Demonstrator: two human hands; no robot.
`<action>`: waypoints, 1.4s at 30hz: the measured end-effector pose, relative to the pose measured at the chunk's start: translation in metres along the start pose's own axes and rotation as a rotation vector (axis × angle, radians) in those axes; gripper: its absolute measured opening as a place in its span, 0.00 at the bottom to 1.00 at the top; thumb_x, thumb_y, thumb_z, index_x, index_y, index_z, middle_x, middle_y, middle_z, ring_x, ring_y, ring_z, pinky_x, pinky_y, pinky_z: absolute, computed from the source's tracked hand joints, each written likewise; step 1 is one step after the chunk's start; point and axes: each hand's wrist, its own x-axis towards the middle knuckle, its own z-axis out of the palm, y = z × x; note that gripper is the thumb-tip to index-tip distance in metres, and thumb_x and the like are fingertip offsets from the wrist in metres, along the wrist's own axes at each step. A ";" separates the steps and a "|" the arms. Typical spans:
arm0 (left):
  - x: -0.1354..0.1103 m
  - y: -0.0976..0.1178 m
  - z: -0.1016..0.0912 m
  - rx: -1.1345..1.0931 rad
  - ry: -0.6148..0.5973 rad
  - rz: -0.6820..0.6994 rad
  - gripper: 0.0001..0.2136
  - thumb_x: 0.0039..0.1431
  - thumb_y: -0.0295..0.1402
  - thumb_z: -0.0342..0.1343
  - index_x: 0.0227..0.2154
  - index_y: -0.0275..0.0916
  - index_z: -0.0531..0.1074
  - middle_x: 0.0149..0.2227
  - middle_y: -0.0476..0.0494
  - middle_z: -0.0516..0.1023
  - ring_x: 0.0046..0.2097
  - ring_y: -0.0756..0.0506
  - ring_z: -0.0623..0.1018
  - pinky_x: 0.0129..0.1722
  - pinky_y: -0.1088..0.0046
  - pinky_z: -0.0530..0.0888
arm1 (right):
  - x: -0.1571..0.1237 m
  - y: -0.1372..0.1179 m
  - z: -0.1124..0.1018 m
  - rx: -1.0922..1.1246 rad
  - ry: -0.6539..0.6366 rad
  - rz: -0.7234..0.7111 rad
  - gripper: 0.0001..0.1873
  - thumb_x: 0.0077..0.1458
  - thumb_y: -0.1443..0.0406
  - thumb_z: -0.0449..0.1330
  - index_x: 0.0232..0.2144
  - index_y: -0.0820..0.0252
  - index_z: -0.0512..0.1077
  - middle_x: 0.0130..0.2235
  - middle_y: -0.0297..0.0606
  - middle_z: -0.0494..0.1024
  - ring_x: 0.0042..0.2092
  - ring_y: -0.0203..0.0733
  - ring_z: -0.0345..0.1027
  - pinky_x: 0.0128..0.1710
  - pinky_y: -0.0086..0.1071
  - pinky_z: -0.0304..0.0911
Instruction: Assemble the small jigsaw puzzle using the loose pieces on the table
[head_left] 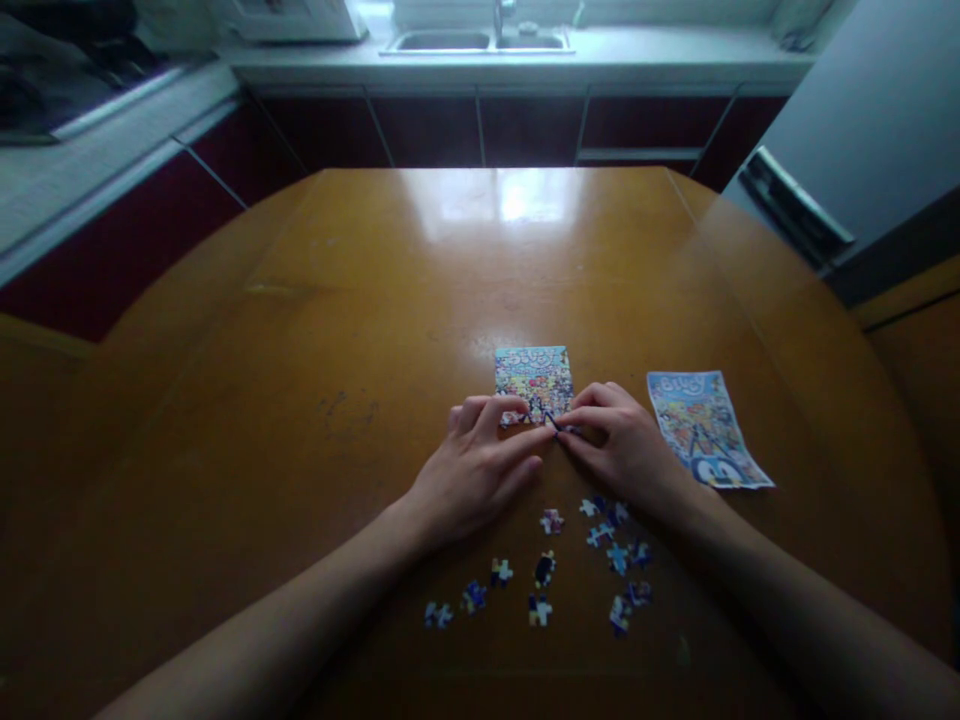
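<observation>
A small, partly built jigsaw puzzle [533, 375] lies on the brown wooden table [337, 330]. My left hand [472, 470] and my right hand [626, 450] meet at its lower edge. Their fingertips are pressed together there on a small dark puzzle piece [556, 424]. Several loose pieces [551, 521] are scattered on the table just below my hands, between my forearms. A printed reference picture [705, 425] of the puzzle lies flat to the right of my right hand.
A kitchen counter with a sink [476, 40] runs along the far wall above dark red cabinets [525, 125]. A grey appliance [862, 130] stands at the right. A stove top [67, 80] is at the far left.
</observation>
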 end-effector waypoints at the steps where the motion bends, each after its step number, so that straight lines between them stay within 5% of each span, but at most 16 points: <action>1: 0.000 0.001 0.000 0.026 -0.016 0.000 0.16 0.67 0.38 0.54 0.56 0.52 0.71 0.56 0.40 0.65 0.56 0.36 0.63 0.56 0.49 0.65 | 0.000 0.000 0.000 0.001 0.000 -0.001 0.05 0.56 0.68 0.64 0.35 0.56 0.80 0.37 0.40 0.75 0.43 0.45 0.67 0.43 0.40 0.67; 35: -0.002 0.002 0.003 0.122 -0.021 0.029 0.18 0.66 0.38 0.54 0.59 0.55 0.67 0.57 0.41 0.63 0.57 0.36 0.62 0.55 0.51 0.64 | 0.001 0.004 -0.004 0.028 -0.046 -0.002 0.14 0.56 0.74 0.57 0.33 0.55 0.80 0.38 0.40 0.75 0.42 0.44 0.68 0.43 0.39 0.66; 42: -0.002 0.003 0.003 0.133 -0.023 0.028 0.16 0.67 0.37 0.54 0.57 0.54 0.69 0.58 0.41 0.63 0.57 0.36 0.62 0.55 0.51 0.64 | 0.004 0.002 -0.008 0.144 0.115 0.090 0.13 0.56 0.73 0.56 0.30 0.56 0.79 0.34 0.38 0.75 0.36 0.40 0.70 0.37 0.36 0.67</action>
